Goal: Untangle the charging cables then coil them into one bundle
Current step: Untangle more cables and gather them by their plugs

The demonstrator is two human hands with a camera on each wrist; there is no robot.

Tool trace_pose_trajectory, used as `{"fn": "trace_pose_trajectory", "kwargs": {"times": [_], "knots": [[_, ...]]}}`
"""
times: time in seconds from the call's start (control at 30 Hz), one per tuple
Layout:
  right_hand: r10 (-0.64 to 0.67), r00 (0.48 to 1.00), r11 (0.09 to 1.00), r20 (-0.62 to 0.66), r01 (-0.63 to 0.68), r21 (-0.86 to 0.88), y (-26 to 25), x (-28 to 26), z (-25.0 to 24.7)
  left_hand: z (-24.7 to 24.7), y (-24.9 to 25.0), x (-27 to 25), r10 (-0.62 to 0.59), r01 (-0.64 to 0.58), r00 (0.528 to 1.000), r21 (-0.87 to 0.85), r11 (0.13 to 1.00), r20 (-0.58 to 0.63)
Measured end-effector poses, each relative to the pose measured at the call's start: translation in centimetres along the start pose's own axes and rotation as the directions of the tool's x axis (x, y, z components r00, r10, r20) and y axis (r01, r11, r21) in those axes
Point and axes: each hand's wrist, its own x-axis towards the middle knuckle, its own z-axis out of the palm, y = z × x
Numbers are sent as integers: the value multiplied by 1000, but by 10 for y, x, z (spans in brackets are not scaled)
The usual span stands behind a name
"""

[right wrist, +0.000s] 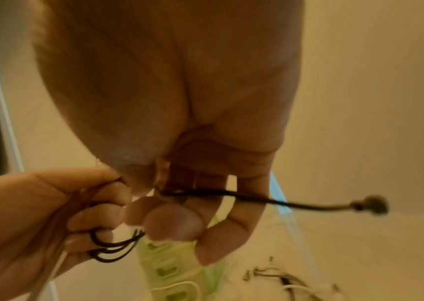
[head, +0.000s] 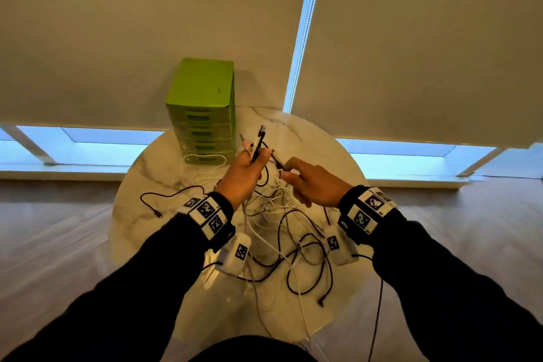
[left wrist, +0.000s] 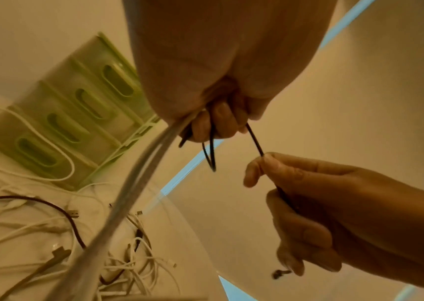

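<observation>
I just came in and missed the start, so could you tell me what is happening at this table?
A person is sorting charging cables over a round marble table. Their left hand grips several gathered cable ends, black and white, while the right hand pinches a black cable running between the hands. Most cables lie in a tangled pile on the table, near a green drawer unit.

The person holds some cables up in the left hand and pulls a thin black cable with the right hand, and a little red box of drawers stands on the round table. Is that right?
Not quite: the small plastic box of drawers is green, not red, as the head view shows. The rest holds: the left hand grips several cables, the right hand pinches the thin black cable, and the box stands on the round white marble table.
</observation>
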Motion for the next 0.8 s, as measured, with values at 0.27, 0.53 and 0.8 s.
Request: {"fn": "trace_pose_trajectory", "kwargs": {"times": [0.27, 0.53, 0.8], "knots": [[531, 834, 837, -149, -544, -64, 121, -85, -6, 46, -1, 11, -54, 160, 970, -450, 878, 239], [510, 839, 832, -191, -537, -140, 151, -154, 65, 102, -22, -14, -110, 248, 882, -253, 935, 459], [203, 870, 945, -450, -53, 324, 74, -131, 90, 129, -34, -29, -134, 174, 886, -50, 984, 444]]}}
